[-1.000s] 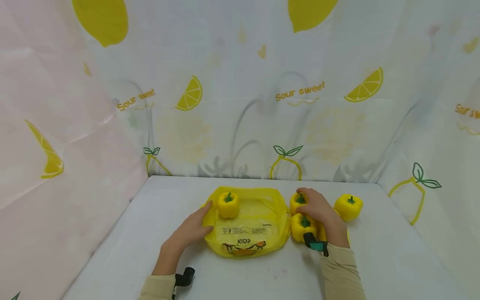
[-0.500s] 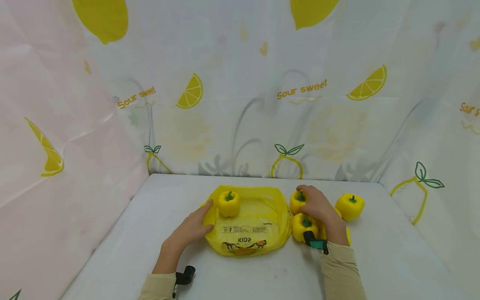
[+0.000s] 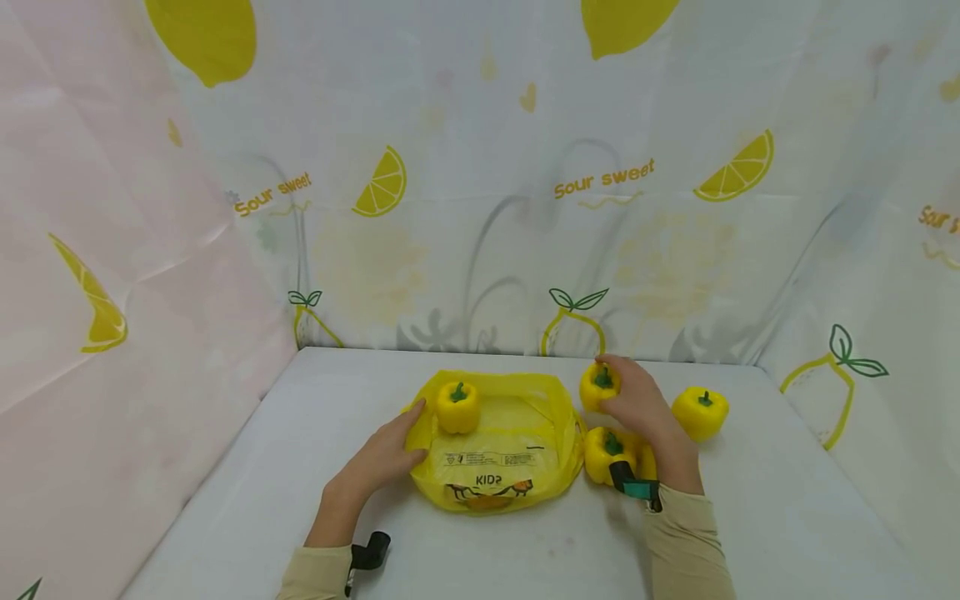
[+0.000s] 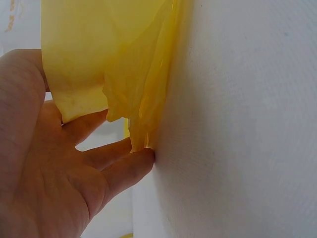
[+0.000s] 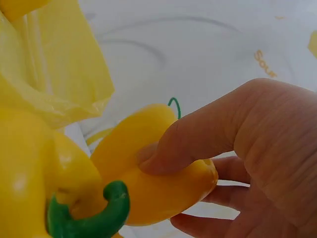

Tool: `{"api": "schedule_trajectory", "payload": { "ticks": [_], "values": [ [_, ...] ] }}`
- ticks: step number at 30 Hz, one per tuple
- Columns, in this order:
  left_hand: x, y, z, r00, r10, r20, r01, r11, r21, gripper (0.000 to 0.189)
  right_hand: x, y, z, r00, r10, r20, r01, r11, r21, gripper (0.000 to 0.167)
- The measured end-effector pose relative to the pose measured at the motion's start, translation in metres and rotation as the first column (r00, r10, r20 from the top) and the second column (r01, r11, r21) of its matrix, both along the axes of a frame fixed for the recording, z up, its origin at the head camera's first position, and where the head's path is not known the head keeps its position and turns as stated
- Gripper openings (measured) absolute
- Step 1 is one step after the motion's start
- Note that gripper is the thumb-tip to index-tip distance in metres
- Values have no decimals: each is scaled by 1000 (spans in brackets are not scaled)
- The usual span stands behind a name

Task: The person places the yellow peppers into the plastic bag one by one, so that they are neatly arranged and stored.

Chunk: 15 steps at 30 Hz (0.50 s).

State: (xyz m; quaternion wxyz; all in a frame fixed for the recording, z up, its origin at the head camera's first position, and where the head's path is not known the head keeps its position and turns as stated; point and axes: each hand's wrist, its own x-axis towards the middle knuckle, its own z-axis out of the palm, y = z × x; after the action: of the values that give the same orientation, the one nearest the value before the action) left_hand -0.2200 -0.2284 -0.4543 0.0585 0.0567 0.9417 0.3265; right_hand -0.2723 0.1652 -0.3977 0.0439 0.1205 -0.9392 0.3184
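My right hand (image 3: 642,404) holds a yellow bell pepper (image 3: 598,386) with a green stem, just beyond the bag's right rim. In the right wrist view the thumb lies across this pepper (image 5: 143,173), with the fingers behind it. My left hand (image 3: 382,454) rests with spread fingers against the left side of an open yellow plastic bag (image 3: 495,443). In the left wrist view relaxed fingers (image 4: 126,173) touch the bag's crumpled lower edge (image 4: 143,119) near the table. One yellow bell pepper (image 3: 458,408) stands inside the bag at the left.
Another yellow bell pepper (image 3: 612,455) stands beside the bag's right side, with more yellow partly hidden behind the right wrist. A further bell pepper (image 3: 701,413) stands to the right. The white table (image 3: 300,400) meets a lemon-print backdrop (image 3: 480,208).
My right hand has lifted its bell pepper slightly up and away from the others, toward the back. The left hand and the bag have stayed in place.
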Motion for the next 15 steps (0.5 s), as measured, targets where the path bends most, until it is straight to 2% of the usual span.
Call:
{"api": "schedule_trajectory", "payload": {
  "ticks": [9,15],
  "values": [
    [0,-1,-1,1000,3,0,-3,1000,5,77,8,-12,12,999,8,-49,-12,996,-89,69],
    [0,0,-2,1000,-1,-3,1,1000,0,77,10,-26,16,995,52,-83,-63,989,-134,67]
  ]
}}
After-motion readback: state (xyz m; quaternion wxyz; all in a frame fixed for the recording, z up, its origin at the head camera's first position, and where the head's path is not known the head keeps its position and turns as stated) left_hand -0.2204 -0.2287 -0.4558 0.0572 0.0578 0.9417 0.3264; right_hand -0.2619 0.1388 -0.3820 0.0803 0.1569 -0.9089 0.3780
